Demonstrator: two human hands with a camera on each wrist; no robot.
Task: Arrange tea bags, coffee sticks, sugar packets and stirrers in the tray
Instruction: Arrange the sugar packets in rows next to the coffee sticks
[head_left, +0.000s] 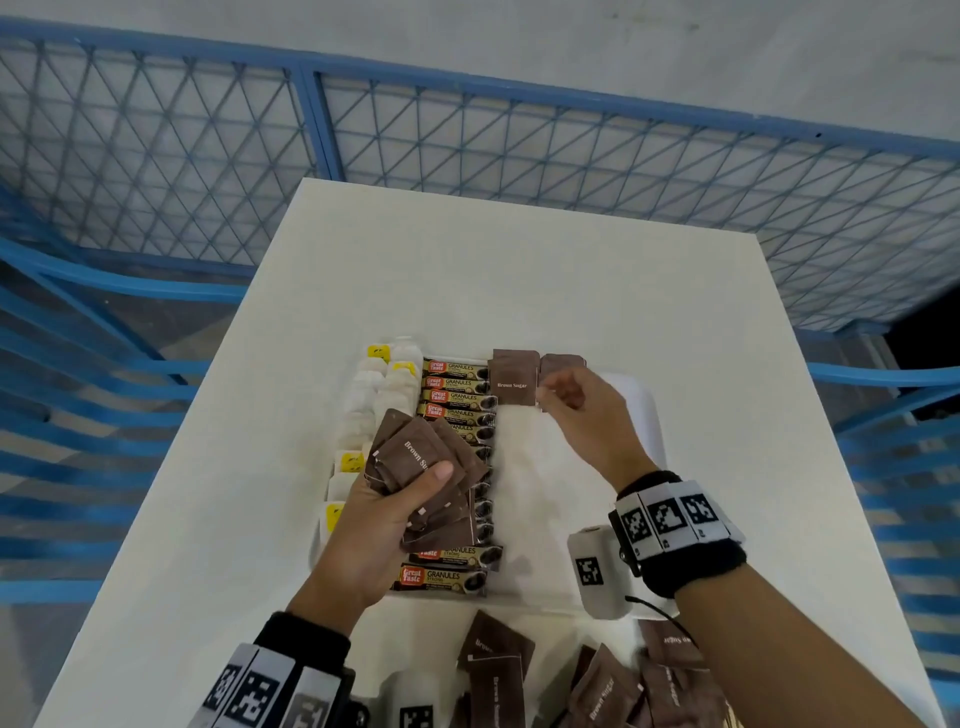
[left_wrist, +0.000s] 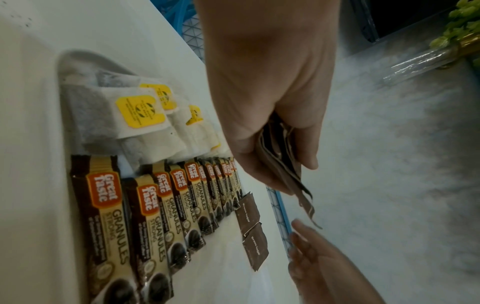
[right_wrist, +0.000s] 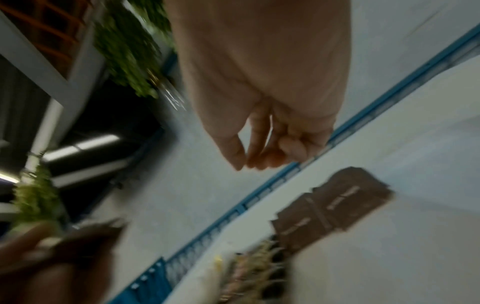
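The left hand (head_left: 384, 506) grips a fanned bunch of brown sugar packets (head_left: 423, 457), thumb pressed on top, above the near half of the white tray (head_left: 652, 415) on the white surface (head_left: 467, 270). In the tray, tea bags (head_left: 363, 410) fill the left column and coffee sticks (head_left: 457, 400) lie in a row just right of them. Two placed sugar packets (head_left: 514, 376) lie side by side at the tray's far edge. The right hand (head_left: 587, 415) hovers just beside them, fingers loosely curled and holding nothing. More loose sugar packets (head_left: 602, 680) lie on the surface near the person
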